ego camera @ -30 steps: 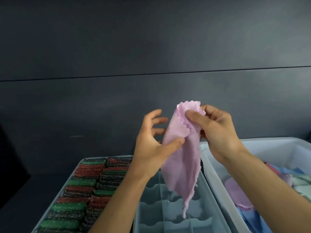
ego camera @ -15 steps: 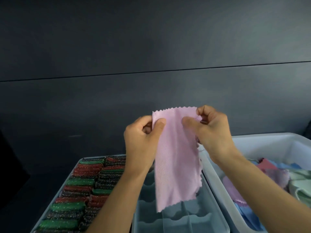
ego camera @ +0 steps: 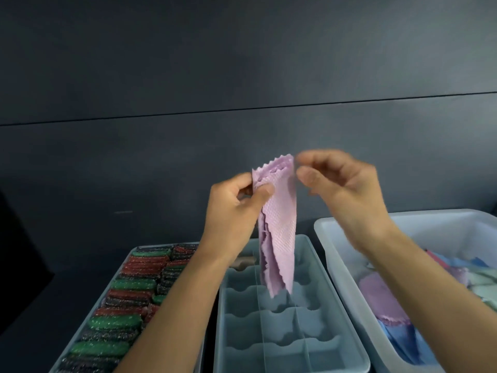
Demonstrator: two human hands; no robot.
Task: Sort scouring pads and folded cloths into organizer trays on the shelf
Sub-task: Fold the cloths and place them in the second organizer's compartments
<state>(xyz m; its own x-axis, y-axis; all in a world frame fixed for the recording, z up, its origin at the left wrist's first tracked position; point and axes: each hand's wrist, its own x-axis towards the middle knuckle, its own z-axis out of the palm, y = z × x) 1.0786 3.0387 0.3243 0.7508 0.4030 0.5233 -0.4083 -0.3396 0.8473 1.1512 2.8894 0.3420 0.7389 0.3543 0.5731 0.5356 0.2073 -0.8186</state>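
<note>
Fingers (ego camera: 262, 193) of my left hand (ego camera: 231, 214) are pinching the upper edge of the folded lilac cloth (ego camera: 281, 224), thumb in front, so it is hanging straight down above the far compartments of the divided tray (ego camera: 242, 329). My right hand (ego camera: 347, 195) is hovering just beside the cloth's top corner, its fingers loosely curled, blurred and gripping nothing. Scouring pads (ego camera: 129, 286) are filling the tray on the left, and loose cloths (ego camera: 384, 300) are lying in the bin (ego camera: 443, 232) on the right.

Scouring pads (ego camera: 129, 294) fill the left tray (ego camera: 150, 247), the divided tray (ego camera: 242, 329) stands beside it, the cloth bin (ego camera: 430, 232) rightmost.
</note>
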